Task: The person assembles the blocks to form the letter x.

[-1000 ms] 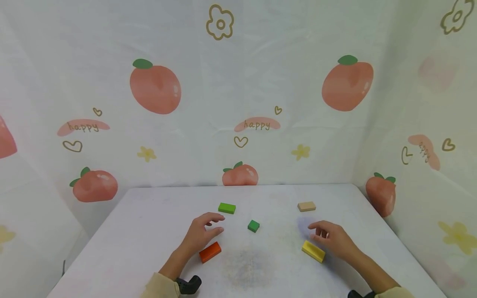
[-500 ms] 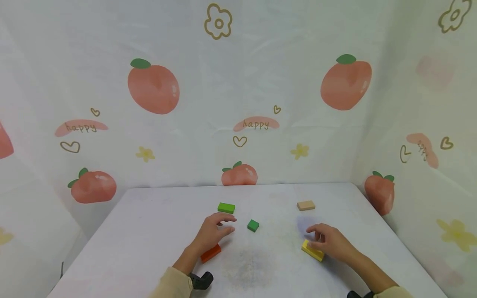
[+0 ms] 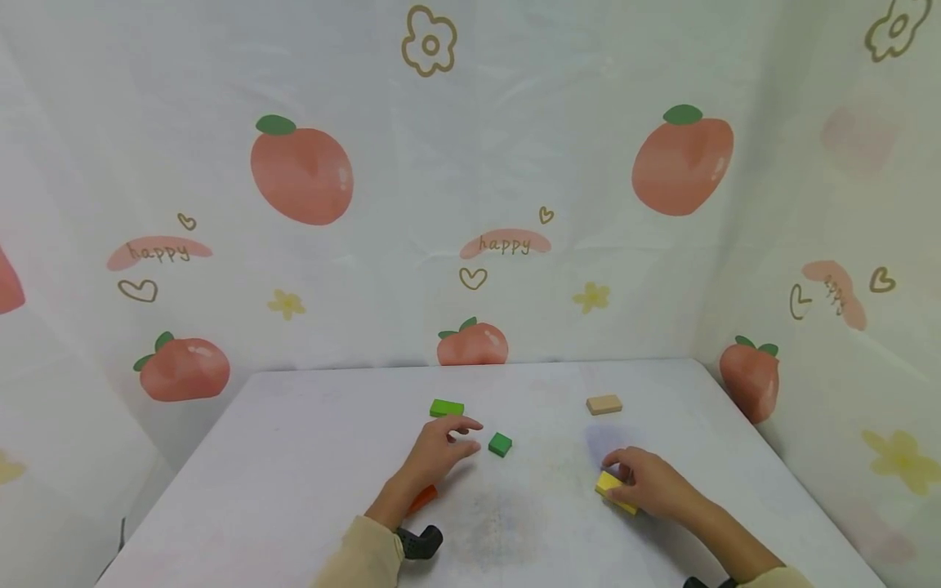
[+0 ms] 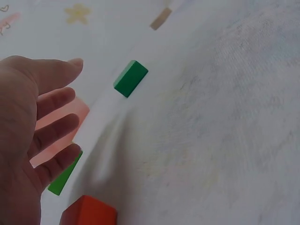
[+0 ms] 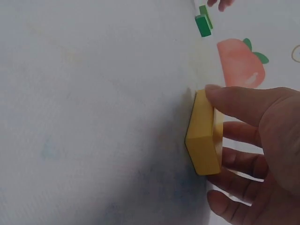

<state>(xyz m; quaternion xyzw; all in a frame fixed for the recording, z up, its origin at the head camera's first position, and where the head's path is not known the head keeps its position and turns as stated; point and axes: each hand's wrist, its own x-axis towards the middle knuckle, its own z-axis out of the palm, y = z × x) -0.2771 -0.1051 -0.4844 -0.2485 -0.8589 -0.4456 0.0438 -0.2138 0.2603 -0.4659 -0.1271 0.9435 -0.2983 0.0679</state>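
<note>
In the head view, my left hand (image 3: 439, 451) hovers just left of a small dark green block (image 3: 500, 444), thumb and fingers parted with nothing between them. The left wrist view shows that green block (image 4: 131, 78) beyond the thumb tip. An orange-red block (image 3: 422, 499) lies under the left wrist, mostly hidden by it in the head view. On the right, my right hand (image 3: 653, 483) holds a yellow block (image 3: 608, 483) on the table; thumb and fingers are about it. From the right wrist, the thumb touches the yellow block's (image 5: 204, 133) edge, with fingers behind.
A light green block (image 3: 447, 407) lies behind the left hand, partly covered by it. Toward the back right sits a beige block (image 3: 604, 404). All rest on a white table (image 3: 309, 425), backed by a fruit-patterned cloth (image 3: 382, 286).
My left hand has moved right toward the dark green block, passing over the orange-red one. My right hand has come down onto the yellow block and taken hold of it.
</note>
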